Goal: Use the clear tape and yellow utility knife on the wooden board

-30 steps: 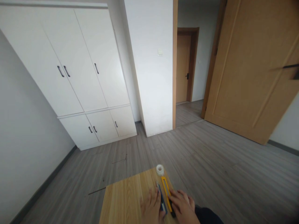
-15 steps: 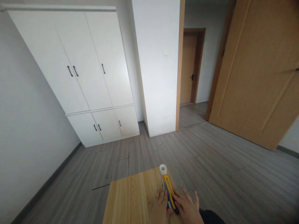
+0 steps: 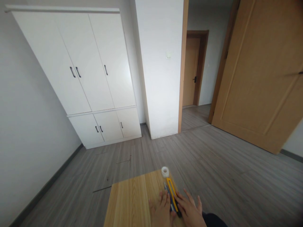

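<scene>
Both hands stay flat and open since half a second ago, left hand (image 3: 162, 210) and right hand (image 3: 189, 212) fingers flanking the yellow utility knife (image 3: 172, 194) and blue cutter (image 3: 168, 199) between them, nothing gripped.

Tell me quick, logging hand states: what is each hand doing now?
Left hand: open, fingers flat by the slim blue utility knife.
Right hand: open, fingers spread, touching the yellow utility knife.

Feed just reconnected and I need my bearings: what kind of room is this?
Probably a sparsely furnished bedroom at home: a white built-in wardrobe, wood-look plank floor, and an open wooden door to a hallway.
</scene>
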